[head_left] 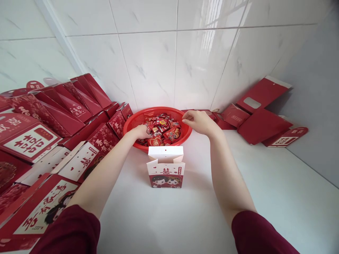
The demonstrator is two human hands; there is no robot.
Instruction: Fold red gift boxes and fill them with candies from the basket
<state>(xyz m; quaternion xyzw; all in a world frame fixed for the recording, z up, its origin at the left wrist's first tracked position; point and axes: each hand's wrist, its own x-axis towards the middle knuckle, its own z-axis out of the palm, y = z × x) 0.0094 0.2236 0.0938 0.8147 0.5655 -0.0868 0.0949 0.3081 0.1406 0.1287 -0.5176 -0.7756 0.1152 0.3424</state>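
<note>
Left hand [142, 132] is among sweets [165, 129] in one basket [186, 132], narrow right hand [200, 122] beside it, holds unclear; one “囍” box [166, 173] stands between, nearer.

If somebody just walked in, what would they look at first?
Probably the bright red basket full of shiny wrapped sweets by the tiled wall, with the left hand in among them and the right hand by its right edge. Next might be the open-topped box with cartoon faces, standing in front, then the big crowd of red boxes along the left.
</note>
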